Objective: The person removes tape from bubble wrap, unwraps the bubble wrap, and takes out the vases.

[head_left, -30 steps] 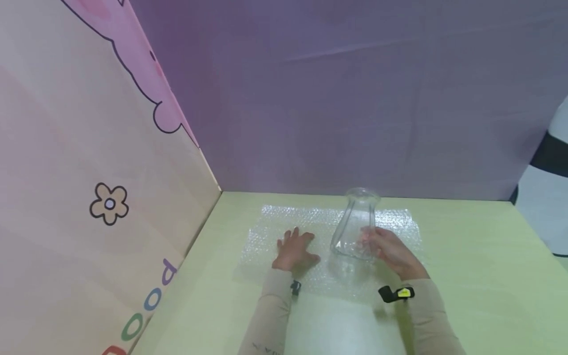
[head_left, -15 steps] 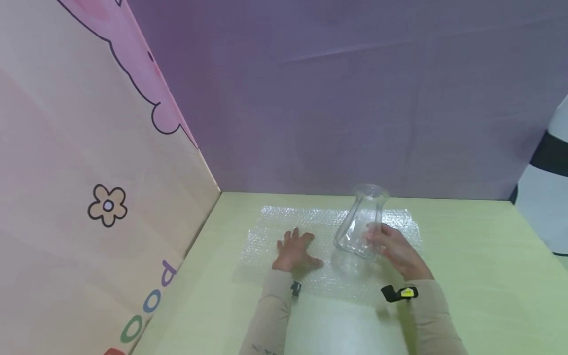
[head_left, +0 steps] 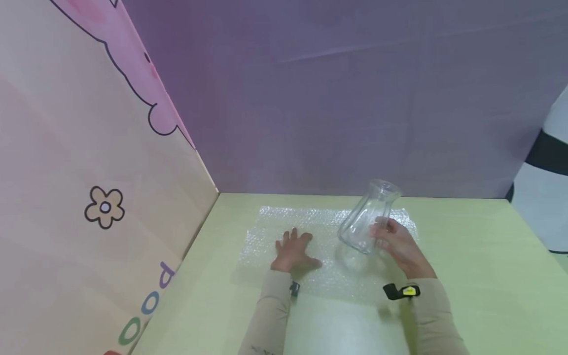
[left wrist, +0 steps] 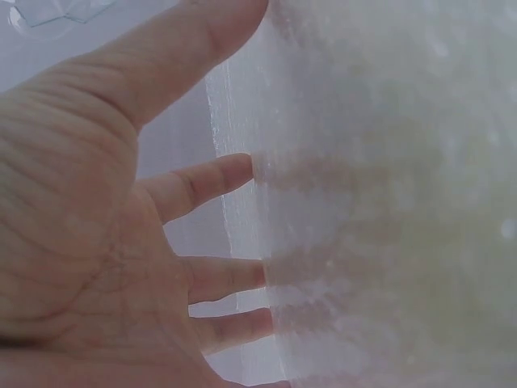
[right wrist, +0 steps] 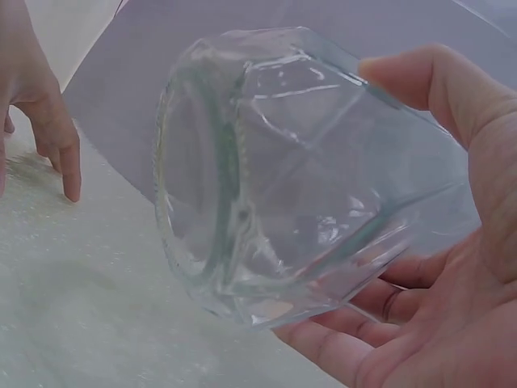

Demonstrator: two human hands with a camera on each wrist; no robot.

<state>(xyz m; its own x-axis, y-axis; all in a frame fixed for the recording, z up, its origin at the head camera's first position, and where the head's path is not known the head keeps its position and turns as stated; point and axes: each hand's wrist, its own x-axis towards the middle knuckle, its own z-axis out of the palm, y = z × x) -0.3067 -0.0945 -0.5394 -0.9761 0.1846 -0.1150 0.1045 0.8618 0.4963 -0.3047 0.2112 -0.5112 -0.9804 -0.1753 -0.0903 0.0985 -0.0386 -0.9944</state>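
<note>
A clear glass vase (head_left: 361, 224) with a flared mouth and faceted sides is held by my right hand (head_left: 399, 249). It is raised over the bubble wrap (head_left: 330, 283), its mouth tilted to the right and away. In the right wrist view the thumb lies on one side of the glass vase (right wrist: 299, 178) and the fingers curl round the other. My left hand (head_left: 293, 254) rests with spread fingers on the left part of the bubble wrap. The left wrist view shows those fingertips (left wrist: 234, 168) touching the wrap (left wrist: 404, 202).
The bubble wrap lies flat on a pale green table (head_left: 470, 276). A purple-grey backdrop (head_left: 333, 98) stands along the table's far edge. On the left rises a pale printed wall (head_left: 53, 197), and a white and black shape (head_left: 543, 197) stands at the far right.
My right hand has lifted the vase slightly and shifted it right, tilting its mouth further to the right. The left hand stays on the bubble wrap.
</note>
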